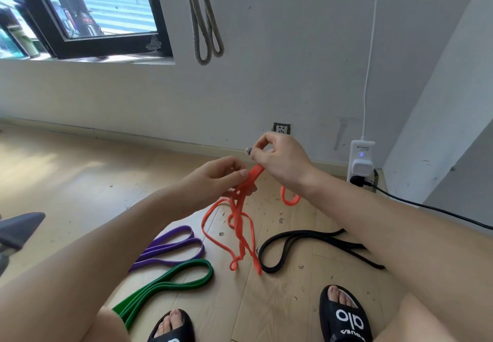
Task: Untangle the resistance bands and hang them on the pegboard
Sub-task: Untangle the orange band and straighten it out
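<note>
Head view: nearest, the green band (170,280), purple band (170,248) and black band (306,245) lie on the floor (80,170). Above them, the left hand (213,178) and right hand (280,160) pinch the tangled orange band (240,224). Beyond, a grey band (205,21) hangs on the wall.

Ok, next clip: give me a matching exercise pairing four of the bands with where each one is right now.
Things:
1. orange flat rubber band
2. purple flat rubber band
3. black flat rubber band
4. grey looped band

Places:
A. hanging on the wall
B. floor, under the right forearm
C. held up by both hands
D. floor, just beyond the green band

Pairs: 1-C, 2-D, 3-B, 4-A
</note>
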The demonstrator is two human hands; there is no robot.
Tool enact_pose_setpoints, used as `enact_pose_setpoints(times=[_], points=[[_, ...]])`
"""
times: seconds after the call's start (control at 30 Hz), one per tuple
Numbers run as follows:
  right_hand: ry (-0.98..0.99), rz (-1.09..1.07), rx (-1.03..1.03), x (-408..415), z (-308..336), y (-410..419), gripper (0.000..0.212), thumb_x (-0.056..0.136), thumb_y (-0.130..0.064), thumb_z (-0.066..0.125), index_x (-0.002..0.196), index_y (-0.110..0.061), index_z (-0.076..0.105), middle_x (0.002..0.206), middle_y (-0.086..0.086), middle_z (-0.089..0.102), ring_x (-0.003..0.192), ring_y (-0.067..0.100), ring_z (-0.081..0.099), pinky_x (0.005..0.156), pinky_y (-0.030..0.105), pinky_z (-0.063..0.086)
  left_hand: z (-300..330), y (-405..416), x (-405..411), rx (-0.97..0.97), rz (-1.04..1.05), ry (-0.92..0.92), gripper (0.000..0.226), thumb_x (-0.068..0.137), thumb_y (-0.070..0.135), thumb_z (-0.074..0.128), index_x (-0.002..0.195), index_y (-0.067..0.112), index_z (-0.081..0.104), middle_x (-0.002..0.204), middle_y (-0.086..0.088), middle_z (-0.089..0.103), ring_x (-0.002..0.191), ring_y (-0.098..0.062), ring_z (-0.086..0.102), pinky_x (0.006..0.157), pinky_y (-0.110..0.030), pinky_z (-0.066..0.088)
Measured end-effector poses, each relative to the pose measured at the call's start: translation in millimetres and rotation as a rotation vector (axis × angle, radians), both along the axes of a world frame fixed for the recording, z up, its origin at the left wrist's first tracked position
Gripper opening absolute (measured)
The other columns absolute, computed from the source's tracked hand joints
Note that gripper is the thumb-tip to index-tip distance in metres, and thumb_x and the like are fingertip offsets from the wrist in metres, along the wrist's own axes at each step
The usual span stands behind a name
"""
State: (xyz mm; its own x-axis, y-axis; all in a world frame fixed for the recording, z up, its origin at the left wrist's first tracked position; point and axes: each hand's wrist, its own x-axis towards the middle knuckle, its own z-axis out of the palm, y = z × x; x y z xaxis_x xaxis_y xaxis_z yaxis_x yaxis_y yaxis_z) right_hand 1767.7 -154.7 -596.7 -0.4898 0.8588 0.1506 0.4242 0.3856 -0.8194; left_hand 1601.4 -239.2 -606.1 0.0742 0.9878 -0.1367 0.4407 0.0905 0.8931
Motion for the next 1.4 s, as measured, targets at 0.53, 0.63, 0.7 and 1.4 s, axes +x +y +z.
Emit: enact_pose_setpoints(times=[0.53,0.63,0.7,1.4], points=[[0.054,-0.127,0.017,8.4,2.7,4.6,0.022,0.099,-0.036,0.063,0.087,-0.017,0.063,0.058,-0.008,0.049,0.049,0.011,0.042,0.052,0.025,0.033,2.7,-7.4,2.1,-0.179,-0.052,-0.183,0.032,0.108,0.012,0.038,0.113,-0.004,0.065,0.114,-0.011,0.076,0.112,-0.021,0.070,0.101,-0.029,0.053],[0.056,-0.166,0.042,7.6,5.0,6.3,0.020,0.099,-0.035,0.063,0.088,-0.019,0.063,0.070,-0.001,0.064,0.063,0.017,0.059,0.058,0.032,0.047,0.1,-7.9,5.1,-0.226,-0.070,-0.123,0.050,0.110,0.030,0.035,0.083,0.013,0.073,0.108,-0.012,0.077,0.110,-0.026,0.071,0.107,-0.039,0.050],[0.050,-0.195,0.051,9.2,5.3,9.1,0.019,0.099,-0.035,0.063,0.089,-0.019,0.064,0.073,-0.001,0.065,0.067,0.018,0.059,0.061,0.032,0.047,-1.9,-8.8,4.0,-0.227,-0.072,-0.104,0.055,0.109,0.039,0.035,0.072,0.013,0.067,0.100,-0.014,0.077,0.104,-0.032,0.072,0.106,-0.043,0.051],[-0.080,-0.241,0.135,21.8,-5.3,23.1,0.041,0.104,-0.040,0.052,0.075,-0.016,0.067,0.057,-0.005,0.052,0.051,0.014,0.043,0.052,0.030,0.033,9.1,-10.5,-1.6,-0.131,-0.018,-0.158,0.026,0.108,0.028,0.041,0.130,0.014,0.037,0.117,-0.006,0.075,0.069,-0.016,0.057,0.078,-0.030,0.055]])
